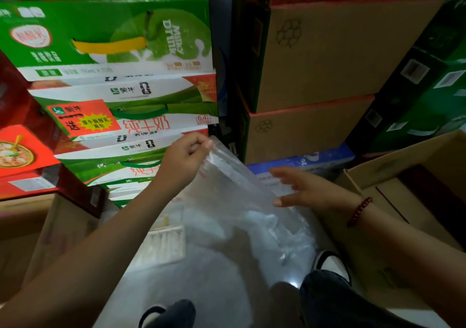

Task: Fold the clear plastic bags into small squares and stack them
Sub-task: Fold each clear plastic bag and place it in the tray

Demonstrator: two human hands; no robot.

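A clear plastic bag hangs in the middle of the view, lifted by its top corner. My left hand pinches that corner between thumb and fingers, up near the milk cartons. My right hand, with a red bead bracelet on the wrist, is spread with straight fingers against the bag's right edge. Under the lifted bag lies a loose heap of more clear bags, crumpled and hard to tell apart.
Green and white milk cartons are stacked at the left, brown cardboard boxes behind. An open cardboard box stands at the right. A small pale box lies at lower left. My shoes and dark trouser legs show below.
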